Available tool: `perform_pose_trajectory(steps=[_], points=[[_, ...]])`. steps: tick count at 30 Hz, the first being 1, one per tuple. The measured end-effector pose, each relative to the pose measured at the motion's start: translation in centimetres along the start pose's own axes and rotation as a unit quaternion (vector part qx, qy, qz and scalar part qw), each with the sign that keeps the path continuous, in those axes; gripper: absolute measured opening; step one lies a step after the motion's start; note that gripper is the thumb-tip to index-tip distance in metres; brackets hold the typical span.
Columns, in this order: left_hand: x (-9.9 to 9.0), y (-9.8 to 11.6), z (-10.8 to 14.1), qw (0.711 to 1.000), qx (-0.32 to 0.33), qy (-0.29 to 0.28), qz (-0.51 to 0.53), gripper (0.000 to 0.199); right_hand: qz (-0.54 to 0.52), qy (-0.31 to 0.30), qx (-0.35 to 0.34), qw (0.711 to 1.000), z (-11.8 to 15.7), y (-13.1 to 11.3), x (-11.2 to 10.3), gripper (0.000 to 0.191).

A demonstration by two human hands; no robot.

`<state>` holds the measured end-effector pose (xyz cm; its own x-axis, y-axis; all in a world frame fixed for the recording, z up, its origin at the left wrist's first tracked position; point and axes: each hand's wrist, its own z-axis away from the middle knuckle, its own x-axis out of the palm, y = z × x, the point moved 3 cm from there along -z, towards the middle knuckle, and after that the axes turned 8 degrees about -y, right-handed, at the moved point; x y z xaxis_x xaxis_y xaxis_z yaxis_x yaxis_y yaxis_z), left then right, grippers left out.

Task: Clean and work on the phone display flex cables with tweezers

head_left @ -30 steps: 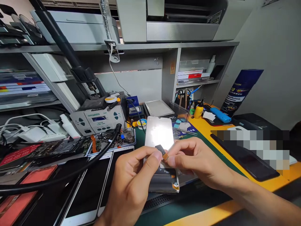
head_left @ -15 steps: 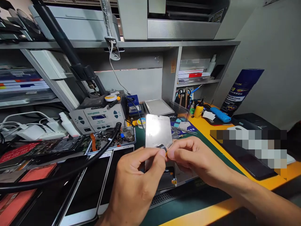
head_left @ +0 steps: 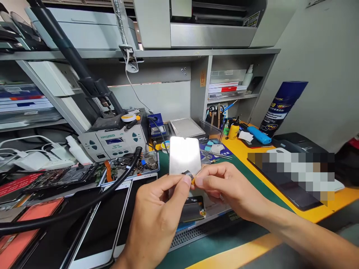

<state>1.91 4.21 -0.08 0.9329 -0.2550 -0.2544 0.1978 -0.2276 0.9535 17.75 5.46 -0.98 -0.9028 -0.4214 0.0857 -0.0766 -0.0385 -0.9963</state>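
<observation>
Pinches a small dark part (head_left: 188,173) between thumb and forefinger of the left hand (head_left: 158,215). Grips the orange end (head_left: 193,181) of the same part between thumb and forefinger of the right hand (head_left: 232,186), with fingertips of both hands just beside each other. Cannot tell the exact pose of the remaining left fingers, partly hidden behind the thumb.

Places the part in front of the lower portion of a bright silver panel (head_left: 185,155); cannot tell touching from apart at this angle. Includes, below the pinch point, a dark piece (head_left: 190,209) with orange detail at the right edge. Cannot tell silver panel and dark piece as one unit or two. Shows a black perforated strip (head_left: 186,239) lower down, above a green mat (head_left: 202,252) on a yellow bench (head_left: 238,256).

To the left: contains a tray (head_left: 146,173) of loose electronic parts, crossed by a black hose (head_left: 112,193), in front of a grey control unit (head_left: 120,142), plus a white-edged phone (head_left: 103,220) near the left hand. To the right: carries a dark phone (head_left: 280,186), a yellow bottle (head_left: 233,131) and a blue handle (head_left: 259,135), with tweezers (head_left: 217,154) lying behind the right hand
</observation>
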Motion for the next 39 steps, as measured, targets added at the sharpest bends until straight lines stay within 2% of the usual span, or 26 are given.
perform_pose_trajectory(steps=[15,19,27,32,34,36,39], points=[[0.2,-0.2,0.2,0.997,-0.018,-0.029,0.069,0.024,0.052,0.017,-0.034,0.998,0.2,-0.8,0.2,0.017],[0.2,-0.2,0.1,0.998,-0.027,-0.013,0.063,0.019,0.052,0.008,-0.038,0.998,0.3,-0.7,0.3,0.02],[-0.5,-1.1,-0.5,0.995,-0.041,0.009,0.089,0.027,0.049,-0.017,-0.05,0.997,0.3,-0.4,-0.2,0.023],[-1.1,-1.3,-0.5,0.992,-0.016,0.059,0.108,0.023,0.05,0.005,-0.067,0.996,0.2,-0.3,-0.5,0.034],[-1.1,-1.1,-0.4,0.991,-0.006,0.078,0.111,0.025,0.053,0.012,-0.071,0.996,0.2,-0.4,-0.4,0.031],[-1.0,-0.8,-0.2,0.989,0.005,0.09,0.113,0.025,0.045,-0.011,-0.057,0.997,0.1,-0.4,-0.1,0.023],[-1.0,-0.4,0.0,0.988,0.026,0.098,0.115,0.021,0.021,-0.094,-0.011,0.995,0.0,0.0,0.5,0.02]])
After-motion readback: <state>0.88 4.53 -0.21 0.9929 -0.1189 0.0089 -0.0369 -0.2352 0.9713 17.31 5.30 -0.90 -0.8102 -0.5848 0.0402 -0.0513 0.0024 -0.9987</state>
